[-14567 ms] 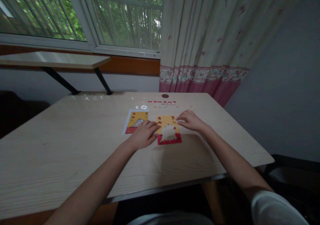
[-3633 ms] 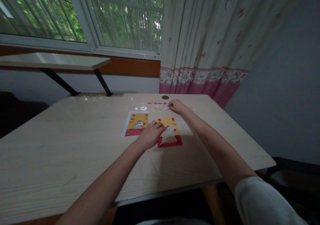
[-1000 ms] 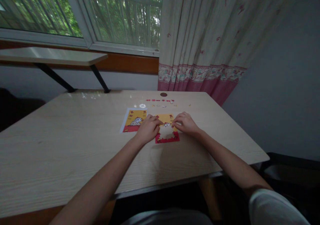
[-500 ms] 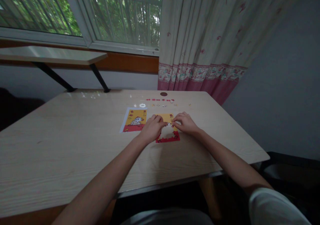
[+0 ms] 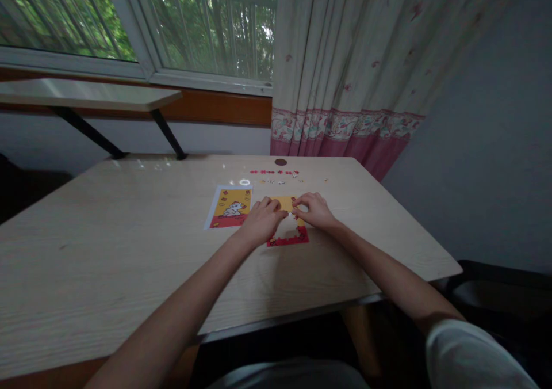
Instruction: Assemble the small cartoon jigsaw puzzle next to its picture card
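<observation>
A small yellow and red jigsaw puzzle [image 5: 288, 238] lies flat on the pale wooden table [image 5: 129, 251], its middle unfilled. My left hand [image 5: 262, 221] rests on the puzzle's left side, fingers curled and pressed down. My right hand [image 5: 311, 210] sits on the upper right part, fingertips pinched together over the puzzle; whatever is between them is too small to make out. The two hands almost touch. To the left lies a reference picture card [image 5: 228, 206] with a white animal on yellow and red.
Several loose puzzle pieces [image 5: 276, 174] lie in a row near the table's far edge, by a round brown cable hole [image 5: 280, 161]. A window, a folding shelf [image 5: 86, 96] and a flowered curtain [image 5: 345, 61] stand behind. The table's right edge drops off near my right elbow.
My right hand went to the loose pieces at the far edge and came back to the puzzle. Over the last second both hands have drawn closer together over its upper middle.
</observation>
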Demonstrator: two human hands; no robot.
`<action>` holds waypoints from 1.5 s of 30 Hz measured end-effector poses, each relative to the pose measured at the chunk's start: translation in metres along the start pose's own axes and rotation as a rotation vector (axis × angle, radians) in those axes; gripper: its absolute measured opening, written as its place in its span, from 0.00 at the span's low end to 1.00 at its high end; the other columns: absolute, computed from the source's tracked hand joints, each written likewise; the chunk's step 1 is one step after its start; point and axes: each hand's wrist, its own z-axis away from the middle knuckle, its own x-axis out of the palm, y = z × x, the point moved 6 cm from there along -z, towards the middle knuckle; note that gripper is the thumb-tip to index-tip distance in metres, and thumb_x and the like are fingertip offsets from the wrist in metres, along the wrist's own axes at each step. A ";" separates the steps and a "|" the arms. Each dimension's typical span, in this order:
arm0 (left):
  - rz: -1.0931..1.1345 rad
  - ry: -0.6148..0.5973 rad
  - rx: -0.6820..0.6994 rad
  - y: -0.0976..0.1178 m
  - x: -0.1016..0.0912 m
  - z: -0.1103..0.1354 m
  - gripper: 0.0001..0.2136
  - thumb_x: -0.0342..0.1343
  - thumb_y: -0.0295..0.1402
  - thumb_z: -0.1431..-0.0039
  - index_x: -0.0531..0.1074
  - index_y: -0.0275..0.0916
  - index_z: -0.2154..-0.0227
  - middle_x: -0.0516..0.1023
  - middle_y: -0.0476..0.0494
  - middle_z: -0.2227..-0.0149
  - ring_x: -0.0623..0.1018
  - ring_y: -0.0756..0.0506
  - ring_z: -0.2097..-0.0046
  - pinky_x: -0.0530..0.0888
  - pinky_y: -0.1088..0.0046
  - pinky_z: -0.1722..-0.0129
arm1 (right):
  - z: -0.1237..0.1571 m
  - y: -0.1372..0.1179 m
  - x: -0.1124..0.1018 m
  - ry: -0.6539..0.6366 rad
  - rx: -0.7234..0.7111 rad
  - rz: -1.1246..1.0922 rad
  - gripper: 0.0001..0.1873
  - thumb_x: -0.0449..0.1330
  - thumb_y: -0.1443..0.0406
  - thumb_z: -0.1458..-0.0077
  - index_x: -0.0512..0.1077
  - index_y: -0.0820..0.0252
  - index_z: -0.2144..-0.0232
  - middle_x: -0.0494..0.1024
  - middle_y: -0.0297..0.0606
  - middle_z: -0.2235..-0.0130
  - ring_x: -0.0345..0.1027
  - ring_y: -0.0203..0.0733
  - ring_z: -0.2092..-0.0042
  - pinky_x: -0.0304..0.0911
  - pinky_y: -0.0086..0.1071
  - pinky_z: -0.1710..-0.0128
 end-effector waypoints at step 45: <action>0.184 0.053 0.070 -0.019 -0.001 0.040 0.14 0.47 0.38 0.37 0.69 0.38 0.53 0.72 0.38 0.53 0.68 0.39 0.49 0.65 0.56 0.50 | 0.009 0.005 -0.010 -0.237 -0.229 0.066 0.26 0.58 0.51 0.46 0.68 0.54 0.47 0.69 0.44 0.46 0.58 0.51 0.45 0.53 0.45 0.46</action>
